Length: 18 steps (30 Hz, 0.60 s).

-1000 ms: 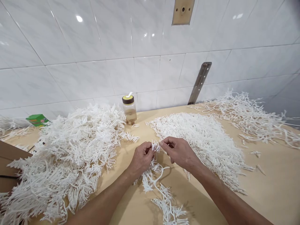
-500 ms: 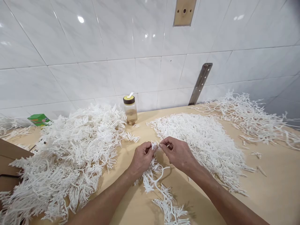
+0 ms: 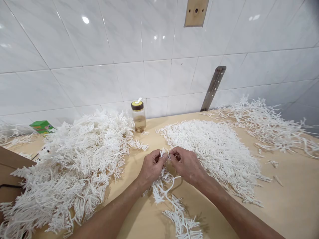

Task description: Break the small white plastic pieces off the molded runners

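The fingers of the left hand (image 3: 151, 167) are closed on a small white sprig (image 3: 162, 153). The fingers of the right hand (image 3: 185, 162) are pinched together at its right end and appear to grip its fine tips (the exact contact is too small to confirm). The sprig sits between the two sets of fingertips, above the surface (image 3: 294, 199).

Possible faults, by judgement:

1. Breakage. Cause: an uneven pull between the two pinches. The thin tips look likely to snap or bend.

2. Slippage. Cause: a shallow pinch. Little of the sprig shows outside the fingertips, so a loose hold may drop it.

3. Snagging. Cause: the branched strand (image 3: 183, 217) lying just below the fingers and extending to the near side. Whether it joins the sprig cannot be told; if hooked, it may drag along with any lift.

4. Mixing. Cause: like colour. A pile of short pieces (image 3: 214, 142) lies just right of and beyond the fingers; a bushy heap (image 3: 82, 159) lies to their left. A dropped sprig is hard to pick out there.

5. Tipping. Cause: a wide sweep. The jar (image 3: 139, 120) stands beyond and left of the fingers, near the heap; risk is low.
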Each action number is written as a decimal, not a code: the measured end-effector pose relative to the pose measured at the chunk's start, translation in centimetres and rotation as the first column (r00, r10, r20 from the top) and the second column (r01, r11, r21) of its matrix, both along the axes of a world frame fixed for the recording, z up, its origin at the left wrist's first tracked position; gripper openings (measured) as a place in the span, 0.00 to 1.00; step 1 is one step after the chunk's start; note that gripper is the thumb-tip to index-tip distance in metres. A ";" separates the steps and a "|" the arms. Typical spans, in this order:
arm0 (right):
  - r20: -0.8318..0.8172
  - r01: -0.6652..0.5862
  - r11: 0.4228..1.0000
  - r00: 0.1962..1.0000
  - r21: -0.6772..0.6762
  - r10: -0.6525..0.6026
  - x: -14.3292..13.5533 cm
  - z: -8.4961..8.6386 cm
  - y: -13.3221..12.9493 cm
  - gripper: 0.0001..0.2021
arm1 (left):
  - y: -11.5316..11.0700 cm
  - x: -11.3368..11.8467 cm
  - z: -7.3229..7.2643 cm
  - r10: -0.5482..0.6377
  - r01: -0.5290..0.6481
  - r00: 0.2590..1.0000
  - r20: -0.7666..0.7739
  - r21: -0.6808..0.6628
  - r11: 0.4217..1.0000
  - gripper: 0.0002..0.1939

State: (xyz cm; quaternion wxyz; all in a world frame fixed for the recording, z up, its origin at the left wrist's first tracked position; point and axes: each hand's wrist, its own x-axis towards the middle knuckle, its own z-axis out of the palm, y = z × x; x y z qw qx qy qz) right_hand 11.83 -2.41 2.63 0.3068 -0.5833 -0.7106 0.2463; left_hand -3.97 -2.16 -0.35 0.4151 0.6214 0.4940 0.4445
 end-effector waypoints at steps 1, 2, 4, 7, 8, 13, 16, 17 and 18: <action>0.028 -0.005 1.000 1.000 0.022 0.005 0.0 -0.1 0.0 0.08 | 0.0 0.0 0.1 -0.001 0.001 1.000 -0.002 0.001 1.000 0.20; 0.049 -0.012 0.999 0.999 0.043 0.010 0.0 -0.3 0.1 0.08 | -0.1 0.0 0.2 0.002 -0.002 1.000 -0.005 0.000 1.000 0.20; 0.070 -0.028 0.996 0.997 0.083 0.022 0.0 -0.5 0.2 0.08 | -0.1 0.1 0.3 0.019 -0.019 1.000 -0.002 -0.005 1.000 0.20; 0.085 -0.052 0.993 0.995 0.109 0.043 -0.1 -0.7 0.2 0.09 | 0.0 0.1 0.1 0.073 -0.073 0.997 0.008 -0.001 0.997 0.19; 0.087 -0.060 0.993 0.995 0.101 0.051 -0.2 -0.7 0.1 0.09 | 0.0 0.1 0.0 0.104 -0.104 0.995 0.001 0.006 0.995 0.19; 0.039 -0.085 0.995 0.996 0.047 0.084 -0.6 -0.5 -0.4 0.08 | 0.2 -0.1 -0.2 0.226 -0.219 0.971 -0.079 0.088 0.972 0.19; -0.025 -0.022 1.000 0.999 0.020 0.023 -0.8 -0.6 -0.2 0.08 | -0.1 0.0 0.3 0.223 -0.205 0.972 -0.076 0.199 0.958 0.18; -0.064 0.000 1.000 0.998 -0.012 0.000 -0.8 -0.7 0.0 0.08 | -0.3 0.0 0.5 0.214 -0.195 0.975 -0.059 0.229 0.954 0.17; -0.099 0.023 0.999 0.995 -0.047 -0.028 -0.8 -0.8 0.2 0.07 | -0.4 0.0 0.8 0.202 -0.187 0.979 -0.038 0.250 0.950 0.15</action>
